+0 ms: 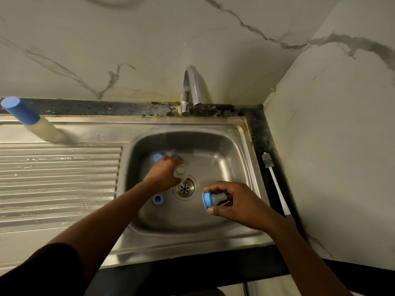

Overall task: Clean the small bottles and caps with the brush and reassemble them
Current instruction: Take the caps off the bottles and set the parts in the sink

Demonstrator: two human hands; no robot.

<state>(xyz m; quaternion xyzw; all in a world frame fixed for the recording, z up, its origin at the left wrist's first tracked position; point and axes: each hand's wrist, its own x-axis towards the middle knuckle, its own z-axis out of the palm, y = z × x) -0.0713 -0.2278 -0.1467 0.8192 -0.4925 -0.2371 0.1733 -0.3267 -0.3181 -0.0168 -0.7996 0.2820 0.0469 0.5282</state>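
person, 2 arms in view | left arm [111, 214]: dark sleeve [38, 272] on the upper part, loose rounded hem, forearm bare below it | right arm [299, 248]: bare up to the frame edge | left grip [164, 174], right grip [237, 204]: bare

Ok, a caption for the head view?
Left hand grips a clear bottle, right hand a capped bottle, over sink.

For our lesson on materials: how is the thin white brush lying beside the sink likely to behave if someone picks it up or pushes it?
The brush looks light: its handle is long and thin. It lies straight, so it is probably stiff with slight flex. Pushed sideways, it might roll off the narrow counter strip into the sink.
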